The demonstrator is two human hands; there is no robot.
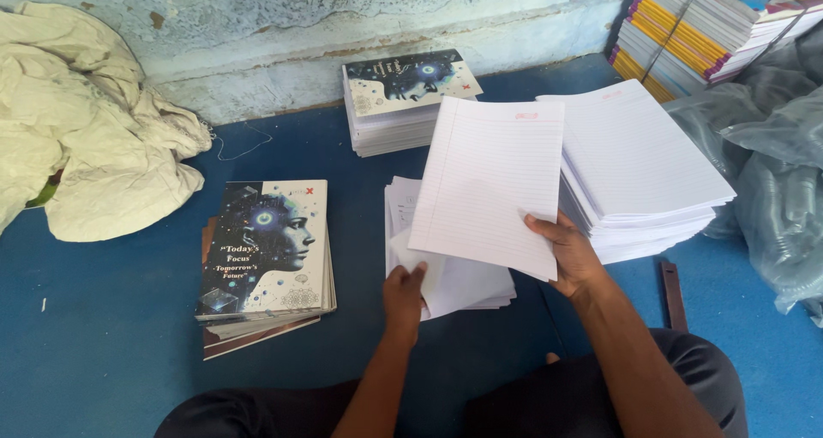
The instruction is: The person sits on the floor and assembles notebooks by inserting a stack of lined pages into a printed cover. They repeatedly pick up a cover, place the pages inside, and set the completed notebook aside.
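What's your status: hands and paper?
Right hand lifting ruled sheets. Left hand on small white pile. Tall ruled stack alongside.
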